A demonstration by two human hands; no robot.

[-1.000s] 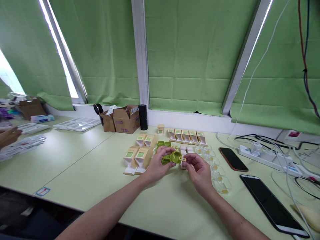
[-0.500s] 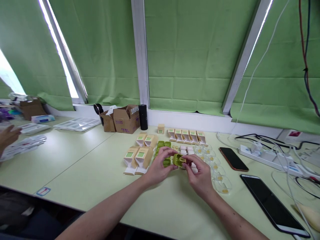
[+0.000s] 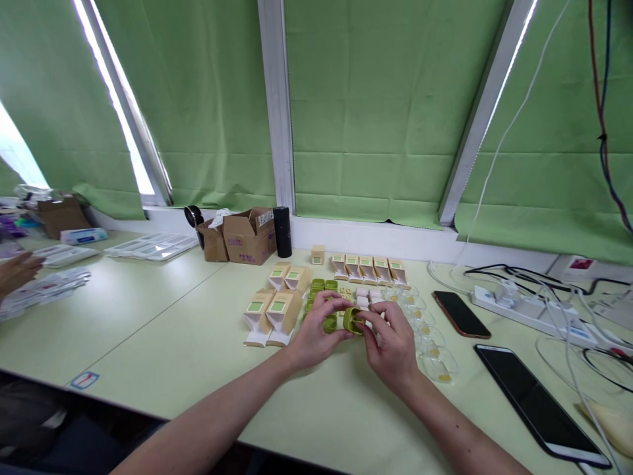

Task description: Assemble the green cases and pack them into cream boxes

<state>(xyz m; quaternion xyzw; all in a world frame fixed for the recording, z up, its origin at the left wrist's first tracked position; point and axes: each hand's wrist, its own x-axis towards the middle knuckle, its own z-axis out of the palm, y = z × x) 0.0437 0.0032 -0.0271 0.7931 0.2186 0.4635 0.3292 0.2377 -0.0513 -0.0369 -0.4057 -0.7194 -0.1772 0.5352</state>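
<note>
My left hand and my right hand meet over the pale green table, both pinched on a small green plastic case held between them. More green cases lie just behind it. Tan open cartons with green labels stand to the left of my left hand. A row of like cartons lines the back. Clear plastic trays with yellow pieces curve along the right of my right hand.
Two phones lie to the right, a small one and a large one. A power strip with cables sits far right. Brown boxes and a black cylinder stand by the window. Another person's hand shows at far left.
The green case has turned and come lower toward the table, and my right fingers have closed over its right side. The small tan loop seen at its edge is now hidden.
</note>
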